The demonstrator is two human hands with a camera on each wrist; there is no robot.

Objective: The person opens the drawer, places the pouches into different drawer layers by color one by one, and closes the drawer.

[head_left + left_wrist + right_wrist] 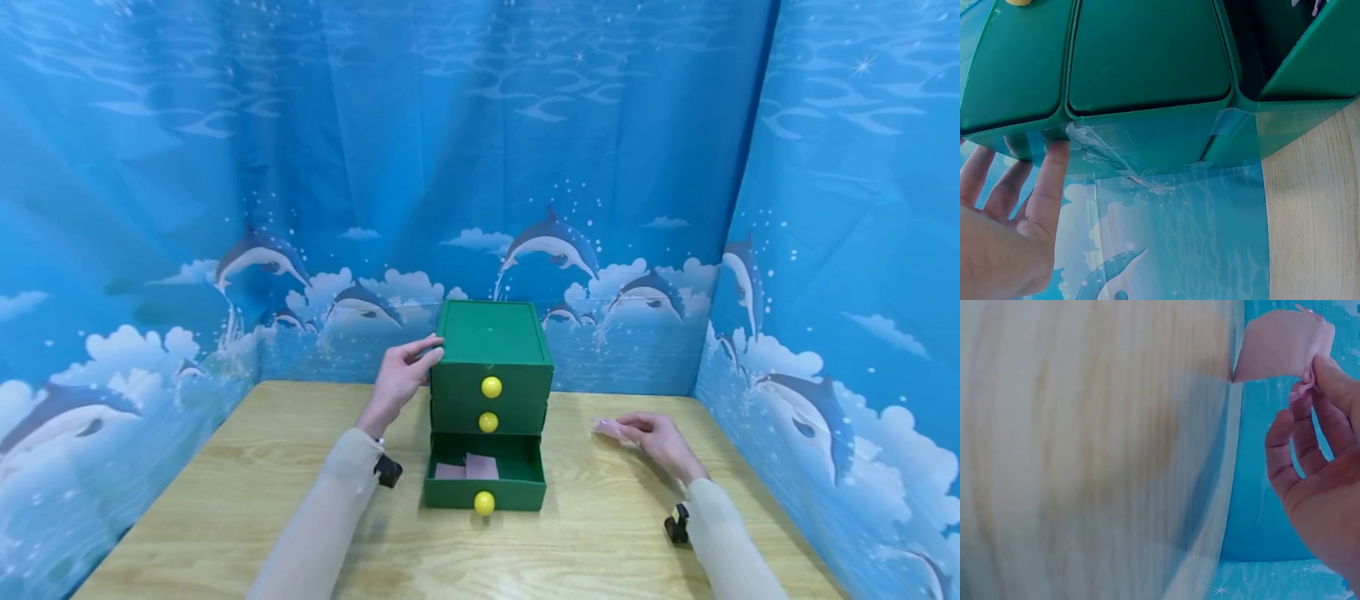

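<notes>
A green drawer cabinet [491,333] with yellow round knobs stands on the table, its bottom drawer [517,493] pulled out. My left hand [399,379] rests on the cabinet's upper left side; in the left wrist view its fingers [1049,181] reach along that side wall, fairly straight. Two flat pink pieces [482,467] lie inside the pulled-out drawer. Off to the right, my right hand [660,437] pinches a small pink drawstring pouch [1279,347] between thumb and fingers, close over the table. Pink cord ends show at the pinch in the right wrist view.
The wooden table [600,542] carries the cabinet near its back middle. Blue curtains [375,167] printed with dolphins close off the back and both sides. The two upper drawers [450,387] are closed.
</notes>
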